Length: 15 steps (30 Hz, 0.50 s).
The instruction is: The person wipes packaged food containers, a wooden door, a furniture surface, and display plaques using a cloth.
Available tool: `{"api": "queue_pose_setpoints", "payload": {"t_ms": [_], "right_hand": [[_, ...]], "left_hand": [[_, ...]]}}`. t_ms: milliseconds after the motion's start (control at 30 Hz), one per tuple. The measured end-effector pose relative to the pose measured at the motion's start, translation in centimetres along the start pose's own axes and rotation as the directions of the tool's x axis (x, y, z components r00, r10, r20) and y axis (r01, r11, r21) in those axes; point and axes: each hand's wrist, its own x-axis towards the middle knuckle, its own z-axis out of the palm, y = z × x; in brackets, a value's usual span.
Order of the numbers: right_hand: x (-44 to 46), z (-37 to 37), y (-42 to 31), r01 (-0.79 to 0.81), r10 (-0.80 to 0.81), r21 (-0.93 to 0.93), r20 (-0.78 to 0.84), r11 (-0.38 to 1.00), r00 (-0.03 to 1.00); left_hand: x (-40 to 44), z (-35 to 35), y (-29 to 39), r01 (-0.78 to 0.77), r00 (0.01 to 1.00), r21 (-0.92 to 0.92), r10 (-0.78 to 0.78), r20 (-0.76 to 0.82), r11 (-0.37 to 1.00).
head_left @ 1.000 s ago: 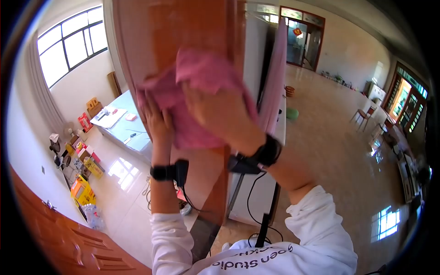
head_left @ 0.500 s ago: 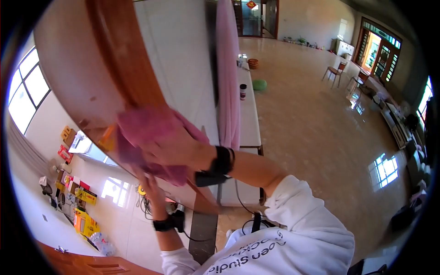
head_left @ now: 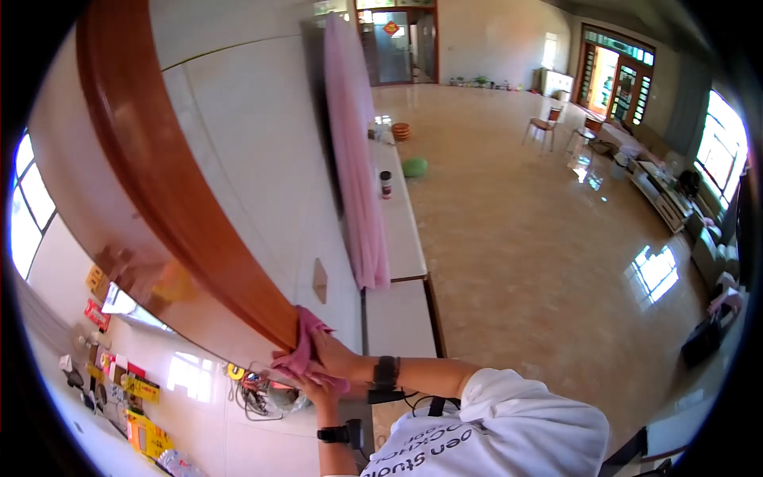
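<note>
1. The pink cloth [head_left: 305, 348] sits low and just left of centre in the frame, bunched around the lower end of the brown wooden trim [head_left: 123, 79]
2. Its long axis, as far as the folds let it be read, runs steeply from the upper end down to the lower right, leaning a little off vertical
3. One peak of the cloth points to the top of the frame, a short flap points right, a corner reaches left across the wood, and a loose end hangs toward the lower right
4. The right hand [head_left: 337, 358] comes in from the right, its fingers closed on the cloth at the trim's edge
5. The left hand [head_left: 320, 389] rises from the bottom of the frame and meets the cloth's lower part; whether its fingers grip or only press, I cannot tell
6. The trim curves from the upper left of the frame down to the cloth, beside a white wall with a switch plate [head_left: 319, 281]
7. Right of that, near centre, a pink drape [head_left: 354, 159] hangs upright beside a white worktop [head_left: 407, 246] carrying a dark bottle [head_left: 386, 184]
</note>
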Motion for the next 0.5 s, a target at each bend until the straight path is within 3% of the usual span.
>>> {"api": "queue_pose_setpoints", "payload": {"t_ms": [33, 67, 100, 133, 167, 200, 233, 300, 367, 400, 433, 500], "right_hand": [[0.6, -1.1, -1.2, -0.037, 0.034, 0.074, 0.048, 0.997, 0.998], [1.9, -2.5, -3.0, -0.021, 0.015, 0.113, 0.057, 0.993, 0.998], [2.9, -3.1, -4.0, 0.018, -0.019, 0.124, 0.004, 0.992, 1.000], [3.9, -3.5, -4.9, 0.060, -0.054, 0.131, -0.052, 0.990, 0.997], [5.3, -4.7, -6.6, 0.086, -0.080, 0.091, -0.063, 0.992, 0.995], [6.5, -5.9, -8.3, 0.107, -0.103, 0.053, -0.072, 0.993, 0.992], [7.5, -6.9, -9.9, 0.091, -0.087, 0.041, -0.101, 0.995, 0.991], [9.3, -8.3, -11.9, 0.348, -0.358, -0.108, -0.091, 0.931, 0.929], [9.7, -5.7, -9.7, 0.337, -0.368, -0.200, -0.149, 0.920, 0.918], [8.9, -4.2, -8.6, 0.334, -0.382, -0.265, -0.159, 0.905, 0.910], [7.3, -3.0, -8.1, 0.222, -0.254, -0.194, -0.163, 0.956, 0.953], [3.5, -0.4, -6.5, 0.056, -0.056, -0.011, -0.130, 0.998, 0.990]], "left_hand": [[0.7, -0.5, 2.1, 0.104, 0.995, -0.100, -0.103, 0.011, 0.990], [2.2, -0.4, 3.9, -0.024, 0.986, -0.145, 0.000, -0.166, 0.989], [4.1, -0.8, 6.1, -0.045, 0.964, -0.144, 0.006, -0.265, 0.989], [6.8, -1.8, 9.6, -0.247, 0.931, -0.310, 0.136, -0.338, 0.918], [8.7, -2.7, 12.3, -0.277, 0.930, -0.386, 0.145, -0.337, 0.880], [10.0, -3.4, 12.2, -0.261, 0.935, -0.354, 0.143, -0.325, 0.898], [11.2, -4.2, 14.2, -0.174, 0.933, -0.191, 0.100, -0.346, 0.966], [12.4, -3.6, 12.8, -0.173, 0.912, -0.312, 0.032, -0.409, 0.934], [12.0, -2.8, 11.8, -0.179, 0.898, -0.105, 0.118, -0.425, 0.978], [11.6, -2.5, 10.9, -0.260, 0.877, 0.071, 0.266, -0.400, 0.963], [10.8, -1.9, 10.3, -0.327, 0.845, 0.238, 0.396, -0.360, 0.915], [9.1, -0.8, 9.8, -0.334, 0.851, 0.238, 0.400, -0.340, 0.912]]}}
